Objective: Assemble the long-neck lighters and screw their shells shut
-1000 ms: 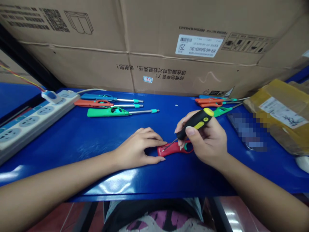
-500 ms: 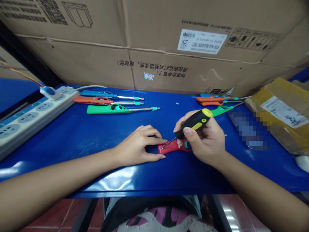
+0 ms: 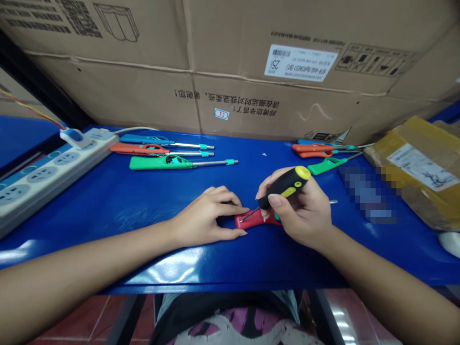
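Observation:
A red long-nosed lighter [image 3: 251, 219] lies on the blue table [image 3: 118, 201] in front of me. My left hand [image 3: 208, 215] pinches its butt end between thumb and fingers and presses it down. My right hand [image 3: 305, 211] is closed around a black and yellow screwdriver [image 3: 283, 186]. The thin blade slants down to the left and its tip touches the lighter's red body. The lighter's metal nozzle pokes out to the right from behind my right hand.
Three more lighters, blue, orange and green [image 3: 161, 163], lie at the back left beside a white power strip [image 3: 46, 167]. Other lighters [image 3: 316, 151] lie at the back right. Cardboard boxes [image 3: 230, 67] wall off the back. A yellow-wrapped parcel [image 3: 420, 167] sits at the right.
My right hand and the screwdriver have shifted slightly left and lower, so the handle lies flatter. The left hand and the red lighter have stayed in place.

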The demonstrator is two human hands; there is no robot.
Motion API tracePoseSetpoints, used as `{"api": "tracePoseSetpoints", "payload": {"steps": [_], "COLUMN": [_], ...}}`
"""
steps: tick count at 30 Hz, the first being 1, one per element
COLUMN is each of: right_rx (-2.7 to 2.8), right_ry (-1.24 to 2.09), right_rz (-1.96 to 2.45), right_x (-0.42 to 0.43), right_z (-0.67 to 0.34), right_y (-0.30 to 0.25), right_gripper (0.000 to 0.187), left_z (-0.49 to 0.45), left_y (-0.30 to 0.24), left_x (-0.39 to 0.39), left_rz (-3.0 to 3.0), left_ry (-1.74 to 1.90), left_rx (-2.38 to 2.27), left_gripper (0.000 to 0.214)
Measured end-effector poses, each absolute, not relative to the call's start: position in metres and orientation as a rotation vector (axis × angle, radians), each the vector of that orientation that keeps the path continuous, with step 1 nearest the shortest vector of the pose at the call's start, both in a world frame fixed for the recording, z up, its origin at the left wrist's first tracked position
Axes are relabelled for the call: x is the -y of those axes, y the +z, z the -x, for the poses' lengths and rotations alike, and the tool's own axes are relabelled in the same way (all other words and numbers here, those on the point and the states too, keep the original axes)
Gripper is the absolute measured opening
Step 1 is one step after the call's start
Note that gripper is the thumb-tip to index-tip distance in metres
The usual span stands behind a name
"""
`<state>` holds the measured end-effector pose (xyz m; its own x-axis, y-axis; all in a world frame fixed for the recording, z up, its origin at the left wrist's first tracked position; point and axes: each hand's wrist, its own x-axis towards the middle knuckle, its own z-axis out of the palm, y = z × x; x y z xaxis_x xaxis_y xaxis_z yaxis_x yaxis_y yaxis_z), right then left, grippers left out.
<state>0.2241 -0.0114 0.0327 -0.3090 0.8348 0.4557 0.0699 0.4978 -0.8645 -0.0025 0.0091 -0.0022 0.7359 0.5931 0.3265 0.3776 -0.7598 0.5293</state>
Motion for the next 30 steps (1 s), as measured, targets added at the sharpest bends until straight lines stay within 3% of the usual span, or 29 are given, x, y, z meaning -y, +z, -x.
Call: {"api": "tracePoseSetpoints", "payload": {"steps": [30], "right_rx": [1.749], "right_ry": [0.937], "right_rz": [0.769], "right_x": [0.0127], "right_z": [-0.2266], "right_y": [0.0316], "right_gripper": [0.019], "left_z": [0.0025], "left_y": [-0.0024], "left_x": [-0.0097], "left_rz": [-2.502], "left_ry": [0.669], "left_rx": [-0.738], "left_gripper": [0.037]}}
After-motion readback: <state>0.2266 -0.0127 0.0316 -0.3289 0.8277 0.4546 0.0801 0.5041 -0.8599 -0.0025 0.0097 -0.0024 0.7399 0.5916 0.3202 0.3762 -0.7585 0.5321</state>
